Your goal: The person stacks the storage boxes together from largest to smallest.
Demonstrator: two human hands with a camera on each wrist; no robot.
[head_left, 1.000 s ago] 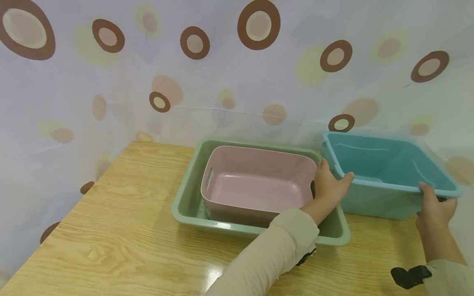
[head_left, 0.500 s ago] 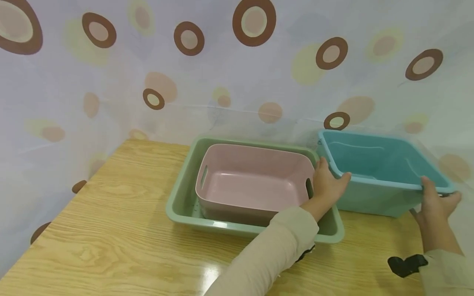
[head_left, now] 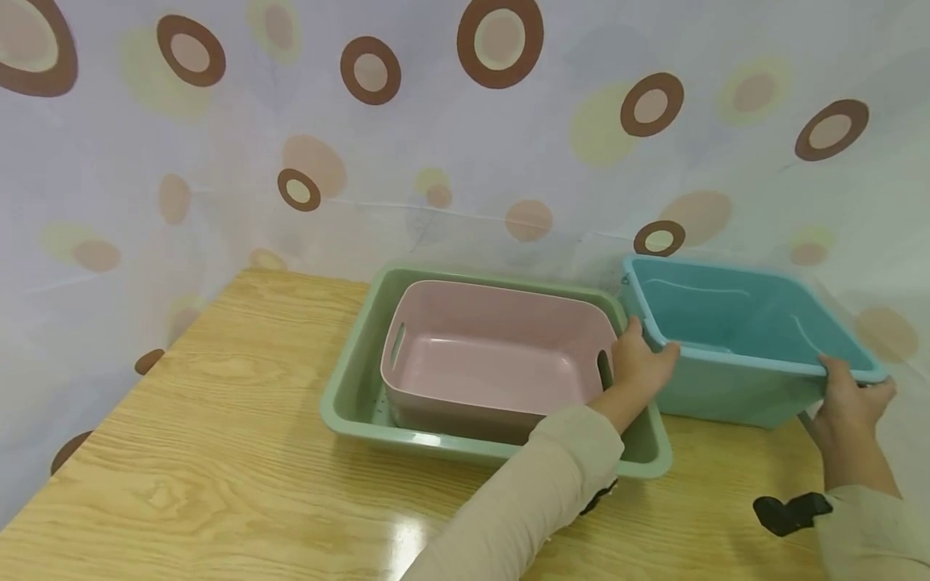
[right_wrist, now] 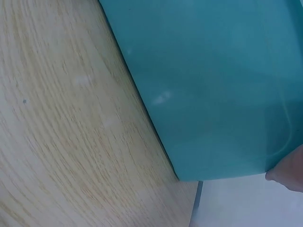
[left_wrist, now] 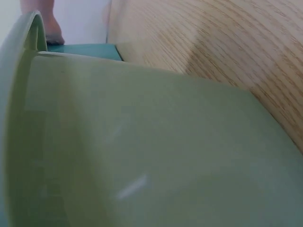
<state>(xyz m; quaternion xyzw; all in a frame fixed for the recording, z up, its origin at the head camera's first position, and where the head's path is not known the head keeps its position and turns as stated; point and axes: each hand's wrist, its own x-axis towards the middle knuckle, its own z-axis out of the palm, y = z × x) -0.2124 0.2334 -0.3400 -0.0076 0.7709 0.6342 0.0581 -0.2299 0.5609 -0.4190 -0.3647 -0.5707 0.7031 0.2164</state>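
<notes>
A light blue storage bin stands at the right, against the patterned backdrop. My left hand is at its near left corner, thumb against the rim and fingers along the left side, partly hidden. At the near right corner my right hand grips the rim, thumb on top and the other fingers below. In the right wrist view a fingertip touches the bin's wall. Directly left of the bin is a green basin, with a pink basket sitting inside it. The basin's outer wall fills the left wrist view.
Everything stands on a wood-grain table, whose left edge runs diagonally toward the viewer. A fabric backdrop with brown circles hangs behind it. My left sleeve passes over the basin's near rim.
The head view has shifted slightly, so everything sits a little further left in it. Both hands stay at the same corners of the blue bin, which shows no clear movement.
</notes>
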